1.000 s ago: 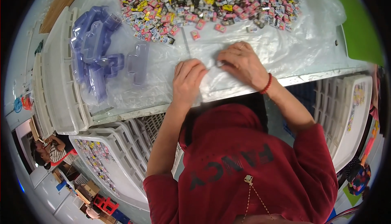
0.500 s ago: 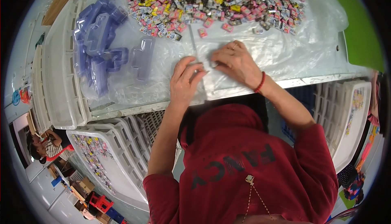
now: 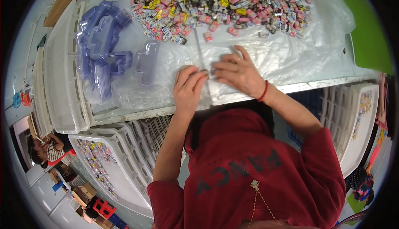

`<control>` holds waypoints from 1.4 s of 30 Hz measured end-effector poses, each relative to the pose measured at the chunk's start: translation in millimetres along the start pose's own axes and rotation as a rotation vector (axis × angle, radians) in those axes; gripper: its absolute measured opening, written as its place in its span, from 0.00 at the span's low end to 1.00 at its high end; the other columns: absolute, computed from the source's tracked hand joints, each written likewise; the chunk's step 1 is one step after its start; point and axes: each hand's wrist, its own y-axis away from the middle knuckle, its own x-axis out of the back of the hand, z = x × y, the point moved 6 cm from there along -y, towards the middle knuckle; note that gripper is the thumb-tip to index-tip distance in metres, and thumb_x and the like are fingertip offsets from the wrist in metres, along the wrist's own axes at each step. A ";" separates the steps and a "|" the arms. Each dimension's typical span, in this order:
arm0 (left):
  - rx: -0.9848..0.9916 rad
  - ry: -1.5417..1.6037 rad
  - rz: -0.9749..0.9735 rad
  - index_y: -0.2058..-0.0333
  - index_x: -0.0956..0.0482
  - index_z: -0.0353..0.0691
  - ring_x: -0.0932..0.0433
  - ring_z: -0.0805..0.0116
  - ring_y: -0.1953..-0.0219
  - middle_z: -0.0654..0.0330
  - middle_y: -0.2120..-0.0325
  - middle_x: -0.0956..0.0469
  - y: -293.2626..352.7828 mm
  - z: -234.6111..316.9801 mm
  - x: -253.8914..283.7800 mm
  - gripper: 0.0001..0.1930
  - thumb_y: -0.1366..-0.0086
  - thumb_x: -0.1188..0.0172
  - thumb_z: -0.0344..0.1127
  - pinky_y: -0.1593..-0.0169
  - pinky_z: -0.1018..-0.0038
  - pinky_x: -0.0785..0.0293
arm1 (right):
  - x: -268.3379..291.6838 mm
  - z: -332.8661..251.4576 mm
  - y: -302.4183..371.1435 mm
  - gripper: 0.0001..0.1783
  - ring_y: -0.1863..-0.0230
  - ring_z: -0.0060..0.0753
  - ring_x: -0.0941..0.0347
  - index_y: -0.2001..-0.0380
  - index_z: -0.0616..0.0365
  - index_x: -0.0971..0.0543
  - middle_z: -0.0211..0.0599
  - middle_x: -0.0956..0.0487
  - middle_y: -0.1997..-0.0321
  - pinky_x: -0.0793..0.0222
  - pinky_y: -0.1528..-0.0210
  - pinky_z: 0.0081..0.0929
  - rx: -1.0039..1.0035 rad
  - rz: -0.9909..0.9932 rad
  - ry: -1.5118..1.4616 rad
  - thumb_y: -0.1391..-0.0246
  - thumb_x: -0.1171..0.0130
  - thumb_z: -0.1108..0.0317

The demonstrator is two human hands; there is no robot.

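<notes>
My left hand (image 3: 189, 88) is over the near part of the plastic-covered table, thumb and fingertips pinched together. A small dark piece (image 3: 205, 72) shows at its fingertips, too small to name. My right hand (image 3: 241, 74) is close beside it, fingers stretched out and apart, the tips slightly blurred near that piece. Beyond both hands spreads a large heap of small box-shaped pieces (image 3: 212, 8) in pink, yellow, white and black. A few loose pink ones (image 3: 208, 36) lie at the heap's near edge.
Clear bluish plastic trays (image 3: 99, 37) are piled at the left, with a single tray (image 3: 146, 62) nearer my left hand. White plastic crates (image 3: 62, 71) line the left side. Others (image 3: 353, 121) stand below the table at right. A green surface (image 3: 370, 33) borders the far right.
My right hand's fingers have straightened and spread, moving slightly down and left. My left fingertips have closed in, and the small dark piece is visible there now.
</notes>
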 end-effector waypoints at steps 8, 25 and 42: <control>0.001 -0.017 -0.015 0.67 0.19 0.37 0.25 0.57 0.56 0.58 0.62 0.24 -3.8 1.0 1.9 0.09 0.48 0.33 0.26 0.53 0.65 0.27 | 10.4 -2.6 -9.5 0.15 0.48 0.35 0.30 0.60 0.48 0.18 0.26 0.22 0.50 0.43 0.37 0.48 0.067 -0.061 0.003 0.53 0.34 0.61; -0.124 -0.159 -0.013 0.64 0.20 0.36 0.23 0.56 0.60 0.54 0.63 0.21 -81.4 -17.9 -5.7 0.08 0.44 0.37 0.26 0.56 0.66 0.25 | 21.6 54.4 -35.2 0.12 0.57 0.37 0.22 0.57 0.59 0.23 0.38 0.20 0.58 0.28 0.51 0.27 -0.325 0.024 -0.224 0.46 0.40 0.73; -0.482 -0.259 -0.209 0.58 0.23 0.40 0.27 0.57 0.57 0.58 0.62 0.25 -103.5 4.7 -54.5 0.17 0.49 0.41 0.26 0.56 0.63 0.27 | 23.0 7.8 -14.8 0.24 0.59 0.31 0.28 0.42 0.57 0.30 0.42 0.26 0.52 0.29 0.43 0.41 -0.565 0.112 -2.384 0.39 0.43 0.61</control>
